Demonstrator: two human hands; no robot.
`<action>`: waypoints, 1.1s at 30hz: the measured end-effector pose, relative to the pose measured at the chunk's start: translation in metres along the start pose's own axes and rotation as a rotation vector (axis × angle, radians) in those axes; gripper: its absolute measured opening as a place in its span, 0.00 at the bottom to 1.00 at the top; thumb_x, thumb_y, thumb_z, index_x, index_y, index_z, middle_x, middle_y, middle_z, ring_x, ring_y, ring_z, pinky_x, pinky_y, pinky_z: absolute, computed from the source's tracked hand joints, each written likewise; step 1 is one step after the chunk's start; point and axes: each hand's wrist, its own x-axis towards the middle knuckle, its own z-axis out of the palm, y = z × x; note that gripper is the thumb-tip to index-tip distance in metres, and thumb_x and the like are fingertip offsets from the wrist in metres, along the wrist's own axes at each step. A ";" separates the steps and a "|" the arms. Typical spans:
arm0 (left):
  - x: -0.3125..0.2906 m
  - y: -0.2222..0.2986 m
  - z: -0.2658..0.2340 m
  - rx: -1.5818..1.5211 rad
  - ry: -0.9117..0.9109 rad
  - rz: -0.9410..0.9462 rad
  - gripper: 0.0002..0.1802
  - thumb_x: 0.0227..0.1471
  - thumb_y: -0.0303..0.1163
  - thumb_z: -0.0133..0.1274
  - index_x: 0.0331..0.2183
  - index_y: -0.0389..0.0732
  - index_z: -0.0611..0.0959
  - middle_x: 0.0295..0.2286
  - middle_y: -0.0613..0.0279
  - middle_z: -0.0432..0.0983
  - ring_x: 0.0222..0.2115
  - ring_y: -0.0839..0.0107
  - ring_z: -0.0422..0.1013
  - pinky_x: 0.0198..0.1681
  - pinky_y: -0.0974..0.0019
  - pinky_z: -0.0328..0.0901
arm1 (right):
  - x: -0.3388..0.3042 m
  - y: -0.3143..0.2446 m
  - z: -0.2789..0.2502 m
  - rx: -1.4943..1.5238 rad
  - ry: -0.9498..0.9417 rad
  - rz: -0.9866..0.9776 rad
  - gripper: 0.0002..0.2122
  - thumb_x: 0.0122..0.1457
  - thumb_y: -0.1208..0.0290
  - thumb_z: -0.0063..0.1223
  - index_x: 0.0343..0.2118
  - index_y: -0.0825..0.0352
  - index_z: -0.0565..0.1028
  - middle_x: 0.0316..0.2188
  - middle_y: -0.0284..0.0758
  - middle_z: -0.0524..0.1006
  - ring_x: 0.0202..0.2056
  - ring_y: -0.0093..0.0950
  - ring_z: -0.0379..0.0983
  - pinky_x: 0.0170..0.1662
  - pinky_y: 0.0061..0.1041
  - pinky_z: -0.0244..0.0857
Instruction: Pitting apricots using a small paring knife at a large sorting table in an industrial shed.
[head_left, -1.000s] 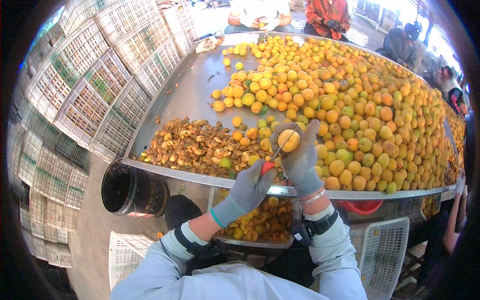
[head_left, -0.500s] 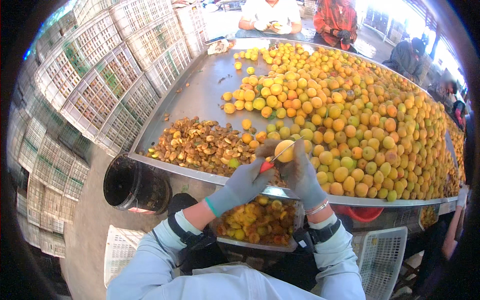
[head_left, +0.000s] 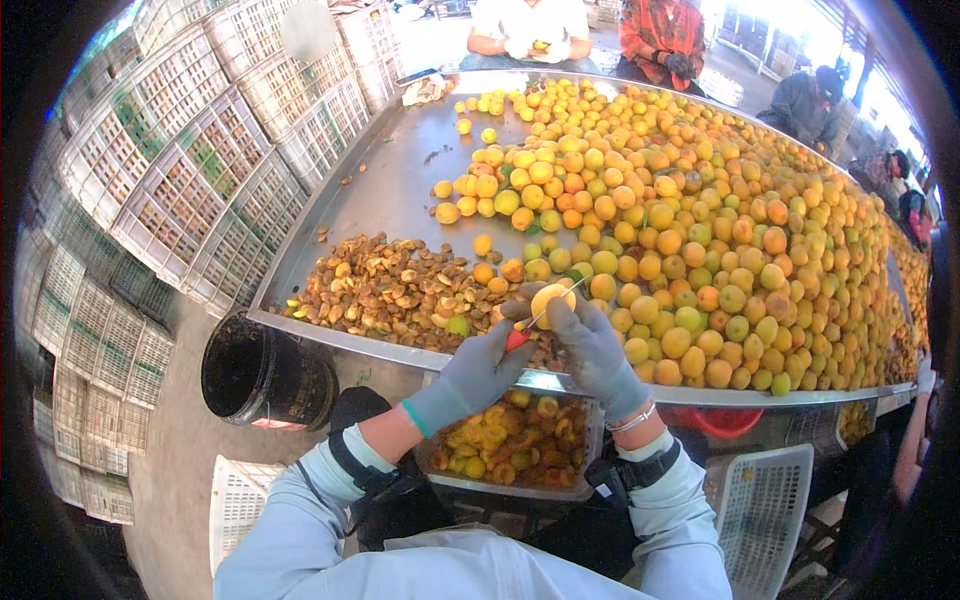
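At the near edge of the metal table [head_left: 395, 190], I saw from afar the left hand [head_left: 470, 375] gripping a red-handled knife [head_left: 517, 339] and the right hand [head_left: 600, 360] pinching an apricot [head_left: 549, 296], probably light and soft, best held by its sides.

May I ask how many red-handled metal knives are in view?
1: a red-handled metal knife in the left hand, at a yellow fruit; others may be hidden.
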 end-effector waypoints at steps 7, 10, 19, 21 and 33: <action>0.001 -0.005 -0.002 0.010 0.006 0.017 0.14 0.52 0.37 0.50 0.32 0.36 0.67 0.20 0.43 0.71 0.25 0.43 0.69 0.26 0.52 0.63 | 0.000 0.006 0.004 -0.343 0.103 -0.329 0.25 0.52 0.71 0.58 0.51 0.72 0.63 0.43 0.37 0.73 0.45 0.27 0.69 0.50 0.23 0.61; 0.001 -0.001 -0.001 0.044 0.068 0.069 0.14 0.52 0.37 0.49 0.32 0.37 0.67 0.21 0.43 0.71 0.25 0.43 0.69 0.26 0.51 0.63 | 0.000 0.012 0.003 -0.264 0.025 -0.327 0.24 0.53 0.72 0.56 0.52 0.72 0.62 0.42 0.37 0.73 0.44 0.25 0.69 0.47 0.23 0.64; -0.004 -0.005 -0.011 0.188 -0.010 0.029 0.12 0.52 0.37 0.50 0.30 0.38 0.69 0.20 0.45 0.71 0.24 0.46 0.70 0.25 0.54 0.63 | 0.007 0.020 -0.014 -0.713 0.189 -0.247 0.24 0.51 0.64 0.58 0.50 0.66 0.65 0.35 0.39 0.76 0.38 0.27 0.73 0.42 0.27 0.67; -0.002 -0.003 -0.013 0.086 0.079 0.068 0.14 0.51 0.35 0.52 0.36 0.36 0.72 0.21 0.50 0.72 0.22 0.59 0.70 0.24 0.61 0.63 | 0.009 0.020 -0.017 -0.781 0.226 -0.313 0.24 0.52 0.64 0.58 0.50 0.65 0.65 0.33 0.38 0.76 0.36 0.27 0.74 0.41 0.27 0.67; 0.028 0.008 0.024 -0.027 0.490 0.180 0.11 0.52 0.29 0.49 0.39 0.36 0.75 0.24 0.62 0.73 0.22 0.70 0.68 0.26 0.68 0.64 | 0.020 0.035 0.006 -0.742 0.168 -0.396 0.20 0.62 0.55 0.34 0.48 0.65 0.66 0.29 0.45 0.76 0.25 0.39 0.74 0.29 0.37 0.66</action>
